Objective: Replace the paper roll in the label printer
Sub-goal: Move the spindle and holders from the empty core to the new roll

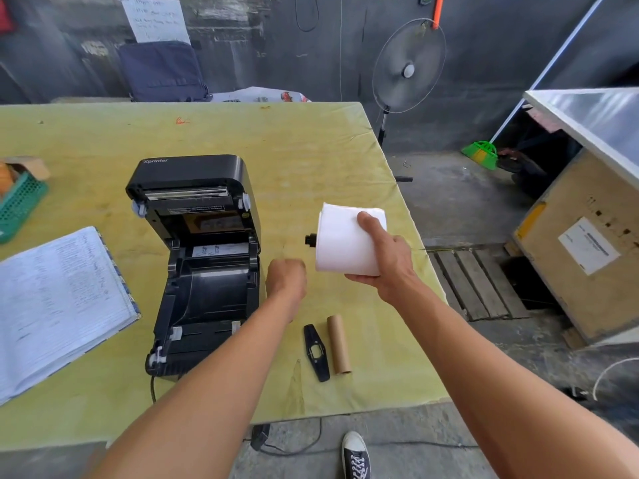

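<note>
The black label printer stands on the yellow table with its lid swung up and its roll bay bare. My right hand grips a full white paper roll in the air to the printer's right; a black spindle end sticks out of the roll's left side. My left hand hovers between printer and roll, fingers curled and blurred, with nothing visible in it. A bare brown cardboard core and a flat black plastic roll guide lie on the table near the front edge.
An open ledger lies left of the printer, and a green basket sits at the far left. The table's right edge drops to a concrete floor with a wooden pallet, a fan and a crate.
</note>
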Demonstrator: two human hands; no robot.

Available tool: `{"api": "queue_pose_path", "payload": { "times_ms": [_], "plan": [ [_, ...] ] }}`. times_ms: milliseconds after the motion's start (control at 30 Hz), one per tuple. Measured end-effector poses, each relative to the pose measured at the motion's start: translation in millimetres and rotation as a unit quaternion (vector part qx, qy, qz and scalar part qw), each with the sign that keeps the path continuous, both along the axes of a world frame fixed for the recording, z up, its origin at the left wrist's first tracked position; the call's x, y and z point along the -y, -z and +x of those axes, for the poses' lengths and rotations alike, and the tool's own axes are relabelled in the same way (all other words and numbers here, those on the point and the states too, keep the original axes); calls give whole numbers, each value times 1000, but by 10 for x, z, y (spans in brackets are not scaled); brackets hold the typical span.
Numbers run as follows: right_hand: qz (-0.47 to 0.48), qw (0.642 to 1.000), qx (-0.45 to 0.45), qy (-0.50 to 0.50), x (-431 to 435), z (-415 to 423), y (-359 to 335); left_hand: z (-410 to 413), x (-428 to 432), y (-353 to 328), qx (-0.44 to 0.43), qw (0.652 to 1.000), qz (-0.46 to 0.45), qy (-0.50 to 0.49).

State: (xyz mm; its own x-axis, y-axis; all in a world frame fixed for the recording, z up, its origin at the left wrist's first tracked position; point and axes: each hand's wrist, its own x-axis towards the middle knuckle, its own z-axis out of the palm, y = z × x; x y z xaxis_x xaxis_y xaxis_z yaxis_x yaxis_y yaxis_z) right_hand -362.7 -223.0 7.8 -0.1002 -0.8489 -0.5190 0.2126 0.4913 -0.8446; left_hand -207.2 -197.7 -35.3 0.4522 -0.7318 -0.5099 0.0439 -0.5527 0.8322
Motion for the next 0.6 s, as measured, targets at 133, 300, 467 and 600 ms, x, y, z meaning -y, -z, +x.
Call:
{"api": "queue_pose_path", "payload": {
  "times_ms": [133,300,467,600],
  "plan": [
    [-5,1000,-4,5,63,-74,-56,37,-362,393,243,922,94,287],
    [-5,1000,-7,6,96,-149,-63,26,-677,643,330,840,109,417],
    [6,1000,-14,10,102,-213,-24,119,-640,608,349,823,153,421],
    [10,1000,-22,11,99,-231,-1,166,-514,532,334,831,170,412]
  ]
}}
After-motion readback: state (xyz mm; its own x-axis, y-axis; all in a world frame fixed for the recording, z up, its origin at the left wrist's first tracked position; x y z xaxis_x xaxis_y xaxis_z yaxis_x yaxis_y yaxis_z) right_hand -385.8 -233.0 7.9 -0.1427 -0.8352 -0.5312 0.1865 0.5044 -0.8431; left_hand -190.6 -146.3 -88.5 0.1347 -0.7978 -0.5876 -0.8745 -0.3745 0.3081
